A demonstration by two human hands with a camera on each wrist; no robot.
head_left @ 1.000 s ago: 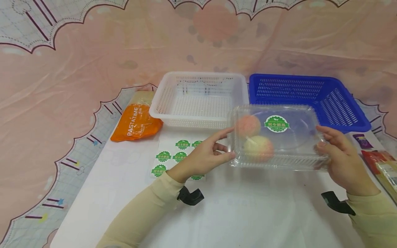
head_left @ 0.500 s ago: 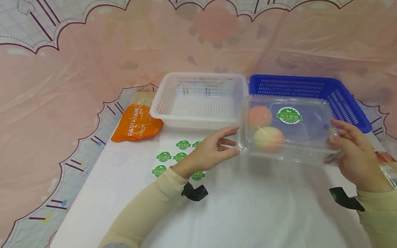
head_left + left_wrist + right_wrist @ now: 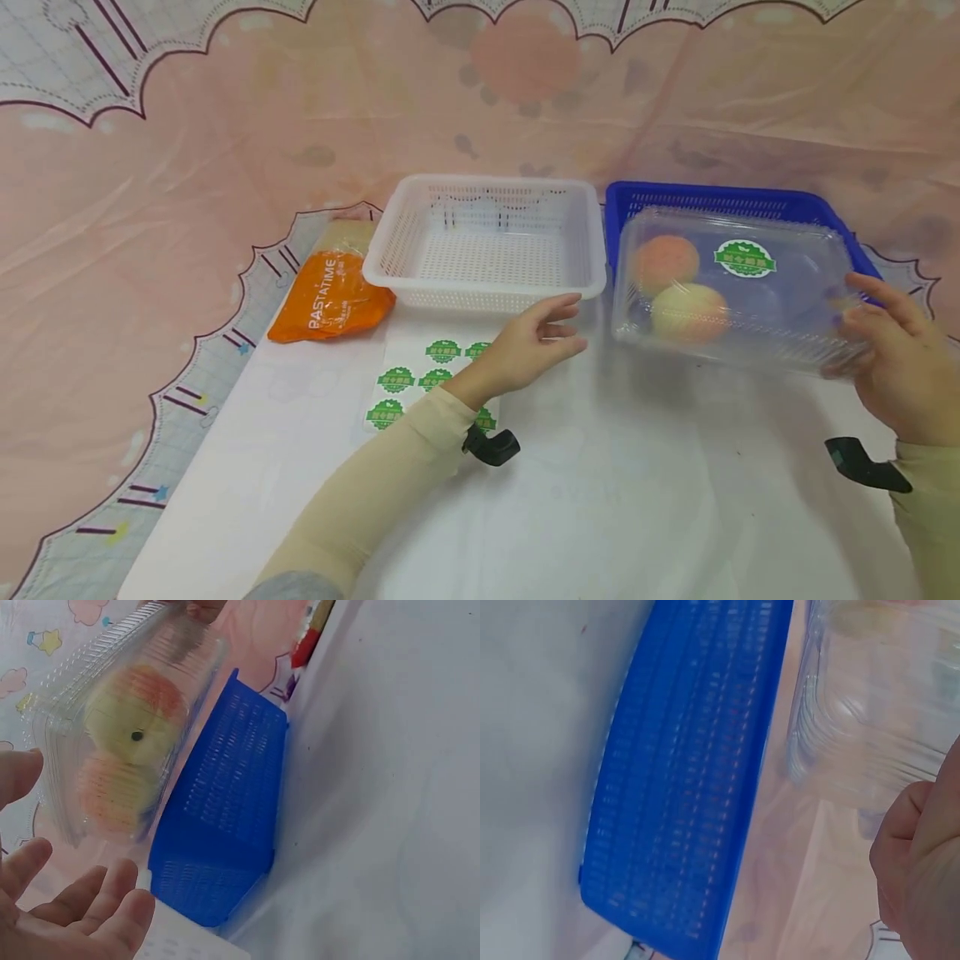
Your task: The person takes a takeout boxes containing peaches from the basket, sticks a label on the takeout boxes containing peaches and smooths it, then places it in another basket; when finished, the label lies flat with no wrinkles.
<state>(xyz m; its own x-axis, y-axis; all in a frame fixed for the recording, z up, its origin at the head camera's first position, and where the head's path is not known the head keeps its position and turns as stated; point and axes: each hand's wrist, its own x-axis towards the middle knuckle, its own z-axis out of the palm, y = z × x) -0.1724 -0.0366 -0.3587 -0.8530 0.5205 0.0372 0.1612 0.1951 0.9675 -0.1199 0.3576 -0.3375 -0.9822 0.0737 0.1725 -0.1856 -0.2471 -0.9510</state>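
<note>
Clamshell box (image 3: 738, 287) moved right over blue basket (image 3: 855, 242), long axis sideways

A clear, rectangular plastic clamshell box (image 3: 738, 287) with ribbed walls is closed and held in the air, tilted slightly, above the front part of the blue perforated plastic basket (image 3: 750, 204). A round green sticker (image 3: 744, 258) sits on its lid. Inside, at the box's end nearest the basket's left wall, lie two round pink-and-yellow peaches (image 3: 678, 287), one touching the other.
</note>
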